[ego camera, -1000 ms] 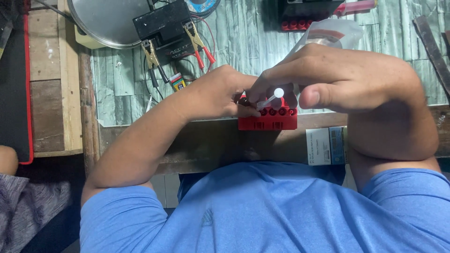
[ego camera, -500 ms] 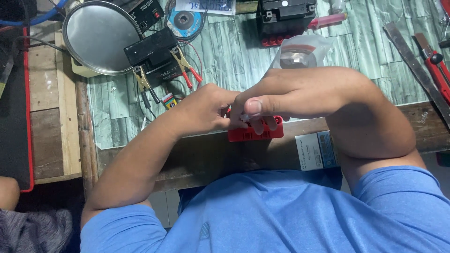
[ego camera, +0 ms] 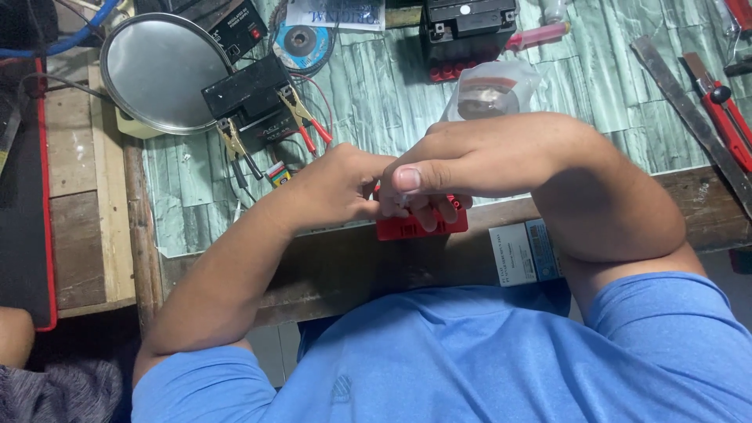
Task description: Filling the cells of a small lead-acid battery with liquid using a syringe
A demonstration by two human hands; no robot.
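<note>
A flat red plastic block (ego camera: 421, 227) lies at the near edge of the green workbench (ego camera: 368, 102), mostly hidden under my hands. My right hand (ego camera: 462, 164) lies over it with fingers curled down onto its top. My left hand (ego camera: 333, 192) meets it from the left, fingertips pinched against the block next to my right thumb. What the fingertips hold on the block is hidden.
A round metal lid (ego camera: 160, 70) and a small black battery (ego camera: 247, 98) with clip leads (ego camera: 301, 121) lie at the back left. Another black battery (ego camera: 468, 27), a clear bag (ego camera: 489, 94), a grinding disc (ego camera: 301, 43) and red-handled tools (ego camera: 724, 117) lie further back and right.
The view has tilted so more of the bench shows. Both hands stay on the red block, my right fingers now covering its top holes.
</note>
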